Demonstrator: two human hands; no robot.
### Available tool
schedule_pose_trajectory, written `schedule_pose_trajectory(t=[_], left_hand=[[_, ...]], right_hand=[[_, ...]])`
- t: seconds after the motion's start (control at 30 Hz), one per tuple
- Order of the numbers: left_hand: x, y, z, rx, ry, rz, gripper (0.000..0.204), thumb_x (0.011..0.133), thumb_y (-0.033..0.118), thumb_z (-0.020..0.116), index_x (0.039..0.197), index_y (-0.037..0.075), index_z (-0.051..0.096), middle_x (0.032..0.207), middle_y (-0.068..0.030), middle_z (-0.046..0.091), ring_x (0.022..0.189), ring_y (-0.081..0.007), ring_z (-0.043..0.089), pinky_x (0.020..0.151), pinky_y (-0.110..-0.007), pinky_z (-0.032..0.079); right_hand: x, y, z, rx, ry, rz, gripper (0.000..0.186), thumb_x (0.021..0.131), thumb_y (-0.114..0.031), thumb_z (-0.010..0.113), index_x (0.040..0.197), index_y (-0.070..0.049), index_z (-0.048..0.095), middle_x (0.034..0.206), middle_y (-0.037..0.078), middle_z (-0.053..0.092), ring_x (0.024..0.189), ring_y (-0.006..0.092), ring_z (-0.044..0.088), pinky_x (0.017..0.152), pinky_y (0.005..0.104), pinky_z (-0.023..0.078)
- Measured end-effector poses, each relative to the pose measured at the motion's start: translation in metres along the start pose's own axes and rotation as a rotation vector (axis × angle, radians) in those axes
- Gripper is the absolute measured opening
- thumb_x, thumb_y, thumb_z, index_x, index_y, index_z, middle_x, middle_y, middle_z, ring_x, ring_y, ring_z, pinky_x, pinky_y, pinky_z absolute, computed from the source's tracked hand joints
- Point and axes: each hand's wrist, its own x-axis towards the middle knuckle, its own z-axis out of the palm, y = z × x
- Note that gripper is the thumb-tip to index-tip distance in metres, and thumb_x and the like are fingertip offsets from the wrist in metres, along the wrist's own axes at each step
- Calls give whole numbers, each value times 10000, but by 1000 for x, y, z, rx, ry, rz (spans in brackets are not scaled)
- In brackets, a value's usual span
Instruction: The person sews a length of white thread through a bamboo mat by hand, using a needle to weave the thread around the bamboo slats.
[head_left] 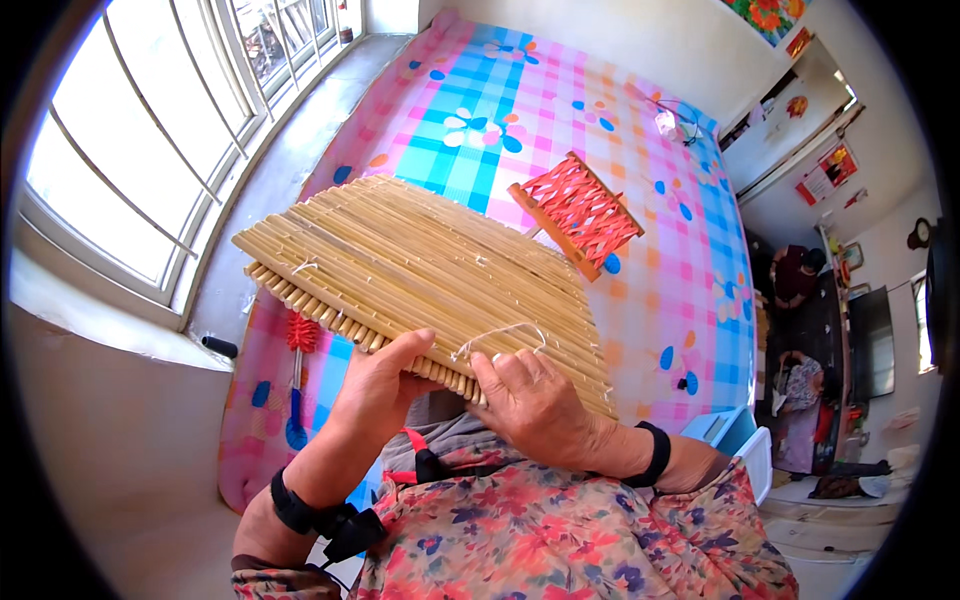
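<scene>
A wide mat of straw-coloured stalks (pixel 400 250), laid side by side and bound with thread, is tilted up in front of me. A second row of stalk ends shows under its near edge. My left hand (pixel 375 385) grips that edge, thumb on top and fingers hidden beneath. To its right, my right hand (pixel 540 405) is closed at the same edge, its thumb and curled fingers against the stalks. A loose loop of pale string (pixel 500 328) lies on the mat just above these fingers. What they pinch is too small to make out.
Under the mat spreads a bed with a pink and blue checked cover (pixel 640 330). Beyond it stands a wooden frame with red webbing (pixel 580 210). A red-bristled brush (pixel 301 335) lies left, by the barred window (pixel 150 150). A blue bin (pixel 725 430) and two people are right.
</scene>
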Motion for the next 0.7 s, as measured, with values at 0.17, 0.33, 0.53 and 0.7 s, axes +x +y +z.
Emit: schedule_pose_trajectory(t=[0.17,0.33,0.53,0.7], left_hand=[[-21,-6,-25,47,31,27,414,821,35,575,1208,-8,434,1073,-124,567,972,-245,601,794,-400,542],[-37,-12,-26,59,56,58,446,805,14,575,1229,-13,439,1107,-130,567,1013,-260,585,850,-395,507],[-62,-2,-17,112,123,106,488,778,-16,568,1247,-9,430,1137,-140,559,1039,-272,569,900,-409,476],[-65,-4,-19,63,93,244,487,768,-48,576,1232,20,446,1083,-99,572,975,-207,590,838,-349,501]], right_hand=[[-4,3,-17,377,-62,-48,490,719,-217,730,1130,-15,556,890,123,510,811,275,539,699,362,467],[-11,24,-21,265,14,46,388,722,-99,707,1083,-40,578,926,116,530,834,290,543,742,379,458],[-8,21,-9,239,49,-86,307,753,-85,601,1053,-23,572,930,111,560,881,280,570,765,371,461],[4,18,-6,208,10,-178,218,759,-111,562,955,-17,564,928,105,570,895,267,577,774,378,467]])
